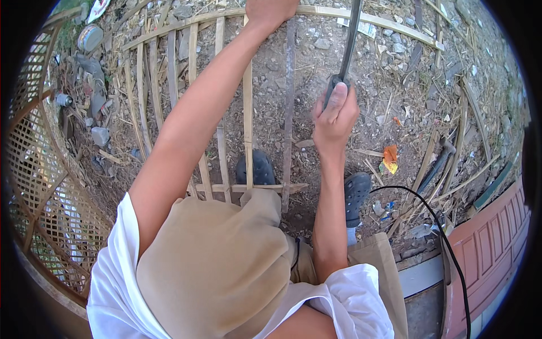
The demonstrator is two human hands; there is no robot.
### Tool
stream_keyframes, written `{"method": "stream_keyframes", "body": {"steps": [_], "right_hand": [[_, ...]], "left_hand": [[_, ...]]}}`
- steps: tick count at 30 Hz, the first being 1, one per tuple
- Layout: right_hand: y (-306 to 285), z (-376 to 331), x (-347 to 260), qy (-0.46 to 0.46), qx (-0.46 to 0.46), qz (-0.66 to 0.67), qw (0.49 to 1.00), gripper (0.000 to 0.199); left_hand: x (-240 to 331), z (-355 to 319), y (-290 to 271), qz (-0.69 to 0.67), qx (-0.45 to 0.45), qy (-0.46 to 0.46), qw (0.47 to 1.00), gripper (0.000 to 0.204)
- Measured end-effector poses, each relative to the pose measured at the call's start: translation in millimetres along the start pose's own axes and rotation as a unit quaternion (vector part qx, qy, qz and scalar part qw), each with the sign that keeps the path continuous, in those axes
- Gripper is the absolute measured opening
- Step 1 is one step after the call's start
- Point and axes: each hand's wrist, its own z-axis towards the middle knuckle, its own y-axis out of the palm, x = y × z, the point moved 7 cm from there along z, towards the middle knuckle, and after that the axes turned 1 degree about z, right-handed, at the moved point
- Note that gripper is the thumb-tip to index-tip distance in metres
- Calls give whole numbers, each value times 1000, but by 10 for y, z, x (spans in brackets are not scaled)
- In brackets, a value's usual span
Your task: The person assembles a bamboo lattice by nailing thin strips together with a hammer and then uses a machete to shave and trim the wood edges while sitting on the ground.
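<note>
A frame of split bamboo slats (247,113) lies on the dirt in front of me, with a curved strip across its far end. My left hand (270,12) reaches to that far end and grips the slat and curved strip there. My right hand (334,116) is closed around the dark handle of a long blade (349,39) that points away from me, held above the frame's right side. A darker slat (289,101) runs just left of the blade hand. My dark shoes (257,168) stand on the frame's near end.
A woven bamboo lattice panel (39,186) stands at the left. Stones, cans and scraps litter the dirt at upper left. Loose bamboo strips and a dark tool (437,164) lie at right, near an orange scrap (389,155). A black cable (446,243) and reddish panel (491,248) are at lower right.
</note>
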Motion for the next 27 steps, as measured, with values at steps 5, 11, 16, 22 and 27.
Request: {"method": "stream_keyframes", "body": {"steps": [5, 11, 16, 22, 27], "right_hand": [[86, 175, 406, 36, -74, -172, 982, 47], [39, 62, 45, -19, -20, -68, 997, 46], [108, 160, 213, 66, -56, -151, 985, 48], [54, 89, 205, -18, -29, -124, 992, 47], [47, 96, -7, 34, -20, -21, 999, 44]], "left_hand": [[17, 55, -30, -1, 39, 31, 999, 25], [20, 7, -41, -2, -18, -16, 1000, 27], [12, 14, -111, 24, 34, -4, 999, 29], [38, 12, -10, 18, 15, 0, 1000, 28], [-21, 45, 11, 16, 21, 23, 999, 26]]}}
